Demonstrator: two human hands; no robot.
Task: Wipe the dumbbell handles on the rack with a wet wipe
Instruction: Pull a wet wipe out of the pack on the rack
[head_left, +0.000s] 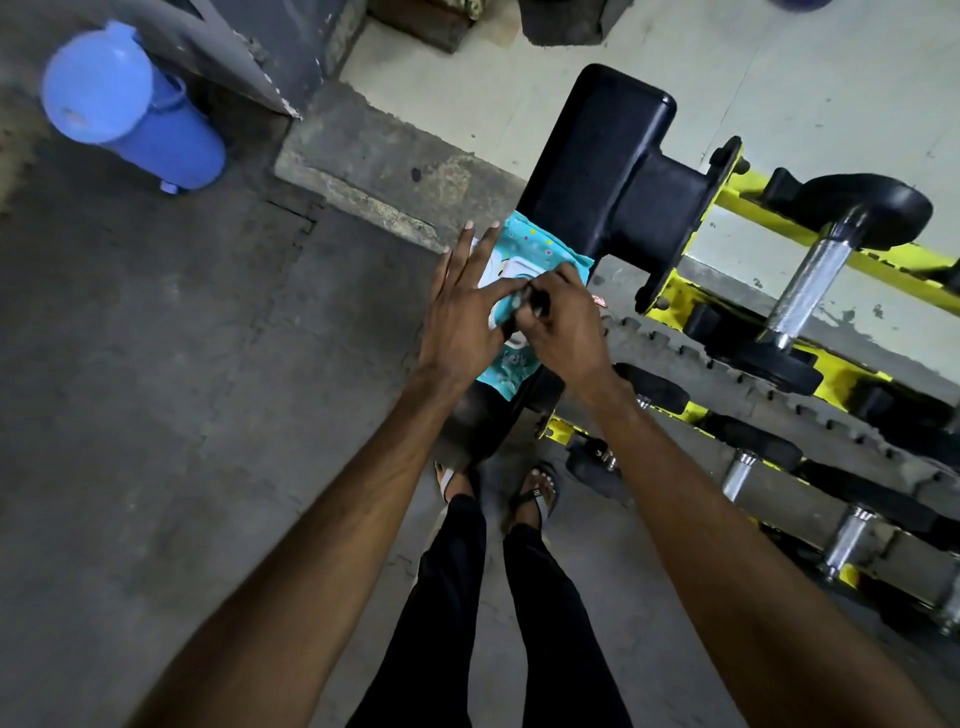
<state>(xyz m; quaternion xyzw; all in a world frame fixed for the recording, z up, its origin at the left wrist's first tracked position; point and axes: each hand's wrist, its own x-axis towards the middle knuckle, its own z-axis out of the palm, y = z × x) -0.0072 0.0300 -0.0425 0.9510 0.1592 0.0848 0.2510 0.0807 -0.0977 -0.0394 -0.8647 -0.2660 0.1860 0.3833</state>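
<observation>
A turquoise wet wipe pack (540, 249) lies on the black end panel of the dumbbell rack (602, 171). My left hand (467, 312) rests on the pack with straight fingers, holding it down. My right hand (561, 322) is over the pack's white lid (506, 270), its fingertips pinched at the opening; what they hold is hidden. A dumbbell with a chrome handle (810, 280) lies on the yellow rack's (769, 208) top row. More dumbbells with chrome handles (740, 470) sit on the lower row at the right.
A blue plastic bin (130, 109) stands on the grey concrete floor at the upper left. A raised concrete step (374, 166) runs behind the rack's end. My legs and sandalled feet (535, 493) stand close to the rack's base.
</observation>
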